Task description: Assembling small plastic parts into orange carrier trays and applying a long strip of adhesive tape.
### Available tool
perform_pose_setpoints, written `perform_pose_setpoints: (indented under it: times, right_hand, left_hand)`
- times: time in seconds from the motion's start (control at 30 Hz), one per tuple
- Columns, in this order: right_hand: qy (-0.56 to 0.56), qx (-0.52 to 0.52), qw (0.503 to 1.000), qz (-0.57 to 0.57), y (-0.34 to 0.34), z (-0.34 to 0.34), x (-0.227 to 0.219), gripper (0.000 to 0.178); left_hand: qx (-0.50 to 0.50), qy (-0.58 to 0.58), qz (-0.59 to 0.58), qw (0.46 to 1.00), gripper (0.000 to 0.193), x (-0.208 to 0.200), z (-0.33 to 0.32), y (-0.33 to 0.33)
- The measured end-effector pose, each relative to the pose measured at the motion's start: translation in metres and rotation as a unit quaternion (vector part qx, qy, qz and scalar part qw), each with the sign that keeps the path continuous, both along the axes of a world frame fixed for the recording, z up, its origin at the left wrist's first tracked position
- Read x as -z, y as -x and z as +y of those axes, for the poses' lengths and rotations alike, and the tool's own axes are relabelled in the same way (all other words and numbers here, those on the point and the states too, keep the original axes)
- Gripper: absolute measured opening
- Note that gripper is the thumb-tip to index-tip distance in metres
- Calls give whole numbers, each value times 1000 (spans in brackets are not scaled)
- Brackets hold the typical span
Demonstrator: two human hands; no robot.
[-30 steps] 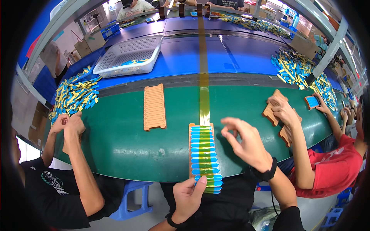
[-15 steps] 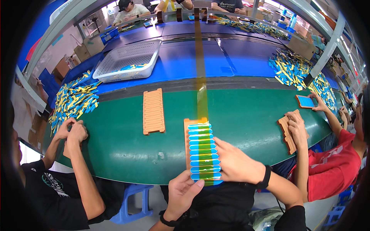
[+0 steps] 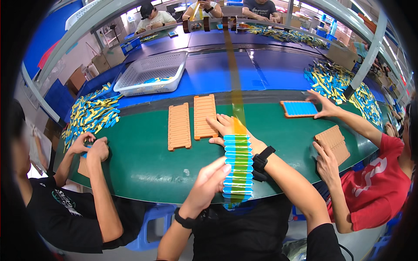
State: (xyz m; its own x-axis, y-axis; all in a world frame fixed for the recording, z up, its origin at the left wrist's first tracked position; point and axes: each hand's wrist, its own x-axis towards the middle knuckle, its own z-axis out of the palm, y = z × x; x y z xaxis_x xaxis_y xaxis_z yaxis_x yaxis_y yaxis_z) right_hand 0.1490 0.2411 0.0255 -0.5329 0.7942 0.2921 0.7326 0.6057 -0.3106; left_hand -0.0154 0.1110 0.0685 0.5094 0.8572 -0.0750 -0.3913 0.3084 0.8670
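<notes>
My left hand (image 3: 208, 182) pinches the edge of a row of blue strips (image 3: 231, 167), which lie side by side along a band of clear yellow tape (image 3: 236, 98). The tape runs up from the strips to the rolls on the bar. My right hand (image 3: 230, 129) reaches behind the taped row, its fingers spread at the right edge of an orange grooved tray (image 3: 204, 116); a fingertip seems to rest on it. Just left lies a second orange grooved tray (image 3: 179, 126). Both trays show bare grooves.
Tape rolls (image 3: 207, 24) hang on a bar ahead. A white basket (image 3: 152, 74) stands on the blue surface. Loose blue and yellow strips (image 3: 93, 108) are heaped at left, more at right. A co-worker's hand (image 3: 324, 104) holds a filled tray (image 3: 300, 108); co-workers sit on both sides.
The tray that was under the taped strips now lies beside the other tray, moved forward and left by my right hand. My left hand still holds the strips, clear of the tray.
</notes>
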Motion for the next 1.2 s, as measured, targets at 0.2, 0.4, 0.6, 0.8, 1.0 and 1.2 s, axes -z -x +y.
perform_pose_setpoints:
  times: [0.2, 0.4, 0.6, 0.8, 1.0, 1.2]
  right_hand:
    - [126, -101, 975, 152, -44, -29, -28, 50]
    - [-9, 20, 998, 58, -95, -33, -29, 66]
    - [-29, 264, 954, -137, -178, 4, -26, 92]
    - [71, 294, 941, -153, -209, 16, -24, 86]
    - [25, 255, 950, -180, -204, 10, -37, 87]
    - [117, 207, 959, -157, -149, -28, -63, 103]
  left_hand:
    - [7, -67, 3, 998, 38, -29, 49, -16]
    - [1, -36, 3, 999, 36, -34, 94, -32]
    - [-27, -17, 41, 999, 30, -13, 71, -33]
    - [-55, -48, 75, 994, 26, -4, 18, -19]
    - [-45, 30, 127, 990, 22, 37, -75, -28]
    - [-64, 25, 130, 989, 31, 49, -80, -18]
